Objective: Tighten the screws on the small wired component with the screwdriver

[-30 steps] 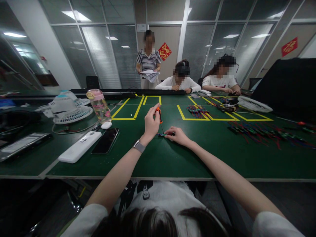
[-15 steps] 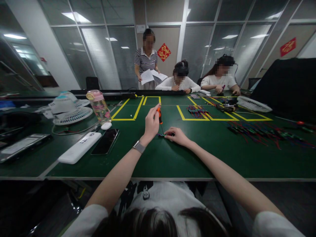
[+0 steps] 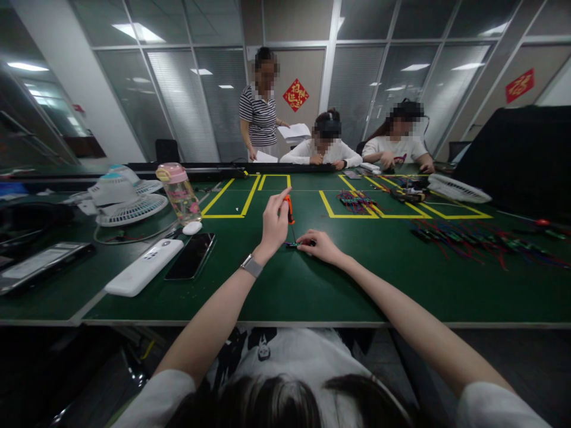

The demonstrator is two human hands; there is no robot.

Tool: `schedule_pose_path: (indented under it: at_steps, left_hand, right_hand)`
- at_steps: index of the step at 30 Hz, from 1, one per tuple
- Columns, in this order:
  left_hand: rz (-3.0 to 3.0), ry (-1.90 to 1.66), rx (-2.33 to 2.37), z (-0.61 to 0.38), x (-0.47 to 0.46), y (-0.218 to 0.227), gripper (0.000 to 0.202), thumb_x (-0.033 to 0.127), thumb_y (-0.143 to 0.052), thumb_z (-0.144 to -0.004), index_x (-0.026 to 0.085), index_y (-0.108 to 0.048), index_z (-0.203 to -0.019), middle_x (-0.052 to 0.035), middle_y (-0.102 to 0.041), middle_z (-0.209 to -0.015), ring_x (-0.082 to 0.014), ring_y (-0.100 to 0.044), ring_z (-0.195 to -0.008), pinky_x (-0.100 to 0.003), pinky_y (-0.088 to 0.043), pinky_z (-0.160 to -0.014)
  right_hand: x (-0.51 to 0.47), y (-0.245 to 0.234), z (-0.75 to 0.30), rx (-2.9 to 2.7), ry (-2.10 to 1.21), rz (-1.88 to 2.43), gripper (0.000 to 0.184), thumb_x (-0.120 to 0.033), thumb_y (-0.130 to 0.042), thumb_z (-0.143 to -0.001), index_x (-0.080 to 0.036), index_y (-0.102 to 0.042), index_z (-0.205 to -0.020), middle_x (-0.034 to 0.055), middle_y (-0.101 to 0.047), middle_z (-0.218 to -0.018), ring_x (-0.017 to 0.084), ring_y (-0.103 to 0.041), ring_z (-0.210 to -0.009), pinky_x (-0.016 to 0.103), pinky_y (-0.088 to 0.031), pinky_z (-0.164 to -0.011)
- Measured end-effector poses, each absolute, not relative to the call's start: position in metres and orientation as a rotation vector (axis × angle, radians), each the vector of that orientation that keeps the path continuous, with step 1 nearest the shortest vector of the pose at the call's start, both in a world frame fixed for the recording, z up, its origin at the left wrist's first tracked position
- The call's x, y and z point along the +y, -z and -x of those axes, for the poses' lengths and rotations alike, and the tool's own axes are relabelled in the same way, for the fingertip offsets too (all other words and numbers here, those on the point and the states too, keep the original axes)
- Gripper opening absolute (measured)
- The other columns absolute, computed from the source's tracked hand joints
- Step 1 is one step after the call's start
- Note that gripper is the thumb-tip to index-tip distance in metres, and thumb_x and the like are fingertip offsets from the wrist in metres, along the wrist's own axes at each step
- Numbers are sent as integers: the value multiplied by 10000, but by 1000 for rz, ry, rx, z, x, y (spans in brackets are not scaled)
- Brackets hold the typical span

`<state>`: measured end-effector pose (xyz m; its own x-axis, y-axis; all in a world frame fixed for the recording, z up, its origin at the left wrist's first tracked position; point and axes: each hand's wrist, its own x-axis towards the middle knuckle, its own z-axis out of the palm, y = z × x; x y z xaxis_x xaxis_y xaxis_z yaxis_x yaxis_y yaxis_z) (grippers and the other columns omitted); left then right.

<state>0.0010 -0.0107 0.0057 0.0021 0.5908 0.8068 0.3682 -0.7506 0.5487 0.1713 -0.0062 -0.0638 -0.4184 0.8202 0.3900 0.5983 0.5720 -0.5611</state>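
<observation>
A: Where is the circuit board (image 3: pixel 292 244) placed, and how is it secured?

B: It is laid on the worktop (image 3: pixel 303 291), at twelve o'clock from the wearer. Its three o'clock end is pinched by the fingertips of the right grip (image 3: pixel 323 245).

A: And the left grip (image 3: pixel 275 220)?

B: It is wrapped around the orange-handled screwdriver (image 3: pixel 289 208), whose handle is partly hidden by the palm. The shaft is pointed down at the board; whether the two are touching cannot be made out.

A: What can be counted as done?

B: The board is steadied and the screwdriver is lined up over it, so work on this piece is judged to be under way. Whether any screw is fastened or loosened cannot be told at this size.

A: And what is left?

B: This board is not yet set aside. From it, a cluster of wired boards (image 3: pixel 357 202) is seen at two o'clock and a larger spread of wired boards (image 3: pixel 482 238) at three; whether either is finished or waiting is not shown.
</observation>
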Motion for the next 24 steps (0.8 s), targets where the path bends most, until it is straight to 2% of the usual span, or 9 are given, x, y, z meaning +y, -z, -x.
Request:
schedule_pose_path:
  at_steps: [2, 4, 8, 11, 14, 19, 21, 24]
  left_hand:
    - [-2076, -1847, 986, -1, -10, -5, 340, 237, -347, -963, 259, -557, -1228, -62, -613, -1140, -166, -569, -1047, -339, -451, -917]
    - [-2043, -1870, 987, -2, -10, -5, 327, 232, -378, -954, 240, -554, -1229, -68, -621, -1128, -165, -582, -1020, -330, -464, -893]
    - [-2059, -1918, 1056, -3, -12, -6, 259, 263, -538, -891, 234, -614, -1138, -46, -596, -952, -148, -574, -849, -290, -483, -780]
    - [-2085, -1916, 1093, -3, -13, -7, 212, 294, -597, -857, 246, -656, -1055, -30, -551, -873, -140, -546, -790, -279, -476, -750]
    - [-2074, -1874, 1063, -2, -13, -7, 260, 302, -484, -919, 258, -629, -1129, -42, -561, -930, -143, -558, -839, -283, -480, -780]
    - [-2080, -1844, 975, -1, -10, -6, 357, 213, -341, -954, 247, -563, -1233, -65, -606, -1168, -169, -559, -1086, -342, -438, -950]
    - [-2063, -1845, 962, -1, -10, -6, 362, 198, -343, -950, 231, -548, -1248, -72, -612, -1200, -168, -566, -1100, -342, -433, -963]
    - [-2047, -1857, 963, -2, -10, -6, 329, 203, -399, -937, 219, -558, -1225, -73, -633, -1141, -158, -596, -1018, -310, -467, -892]
  right_hand:
    - [-7, 63, -171, -2163, -451, 1127, 179, -259, -664, -784, -165, -742, -915, 46, -625, -788, 138, -573, -681, 275, -448, -687]
    - [-6, 63, -171, -2166, -454, 1127, 182, -261, -664, -786, -164, -741, -919, 48, -627, -795, 140, -575, -687, 276, -448, -690]
    - [-5, 65, -172, -2172, -446, 1131, 185, -257, -661, -787, -162, -740, -925, 51, -630, -803, 145, -576, -701, 275, -444, -692]
    - [-4, 66, -172, -2171, -444, 1130, 181, -256, -663, -783, -171, -741, -922, 46, -629, -796, 145, -576, -701, 274, -443, -693]
    - [-5, 65, -172, -2165, -446, 1128, 180, -257, -666, -780, -175, -742, -920, 43, -628, -793, 145, -577, -699, 274, -444, -693]
    - [-6, 64, -172, -2166, -450, 1123, 179, -257, -665, -783, -171, -741, -920, 48, -632, -802, 144, -579, -698, 270, -447, -687]
    - [-6, 64, -171, -2172, -445, 1126, 181, -254, -664, -785, -165, -741, -922, 51, -633, -802, 145, -580, -699, 269, -446, -683]
    - [-7, 63, -171, -2181, -426, 1140, 185, -253, -665, -785, -160, -742, -925, 52, -630, -796, 148, -582, -706, 271, -445, -686]
